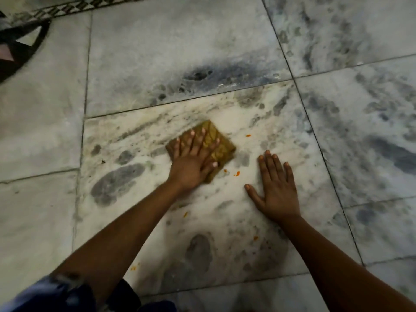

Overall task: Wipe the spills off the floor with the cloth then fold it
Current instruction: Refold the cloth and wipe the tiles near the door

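left hand (191,161) flat, fingers spread, pressing folded yellow cloth (216,143) onto marble floor (157,64) | right hand (278,188) flat on floor just beside cloth, holding nothing | orange spill specks (236,173) near cloth edge

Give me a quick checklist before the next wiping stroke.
1. Left hand flat on the cloth, fingers spread: ok.
2. Cloth lies flat on the floor, in a compact square: ok.
3. Right hand braced flat on the floor, clear of the cloth: ok.
4. Spills gone: not ok. Orange bits remain by the cloth, beyond it, and near the arms.
5. Stroke path toward the nearest bits free of obstacles: ok.
6. Cloth clean enough underneath to pick up more: cannot tell.
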Demonstrator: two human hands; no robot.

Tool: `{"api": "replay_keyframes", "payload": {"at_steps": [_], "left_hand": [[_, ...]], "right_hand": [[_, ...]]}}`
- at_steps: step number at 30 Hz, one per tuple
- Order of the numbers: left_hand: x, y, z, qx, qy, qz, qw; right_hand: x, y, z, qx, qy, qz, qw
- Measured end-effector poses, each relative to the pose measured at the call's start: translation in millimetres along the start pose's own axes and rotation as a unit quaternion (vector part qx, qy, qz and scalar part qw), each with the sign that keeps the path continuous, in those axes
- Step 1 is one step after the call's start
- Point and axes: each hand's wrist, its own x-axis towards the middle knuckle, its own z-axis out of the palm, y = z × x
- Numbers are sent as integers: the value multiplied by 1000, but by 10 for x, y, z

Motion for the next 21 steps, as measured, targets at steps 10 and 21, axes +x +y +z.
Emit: {"api": "replay_keyframes", "payload": {"at_steps": [10,21], "left_hand": [[669,30,-227,-45,5,-96,994],[275,465,52,-10,13,68,998]], "right_hand": [[-8,21,17,14,17,-13,1000],[-105,260,-30,31,18,-16,999]]}}
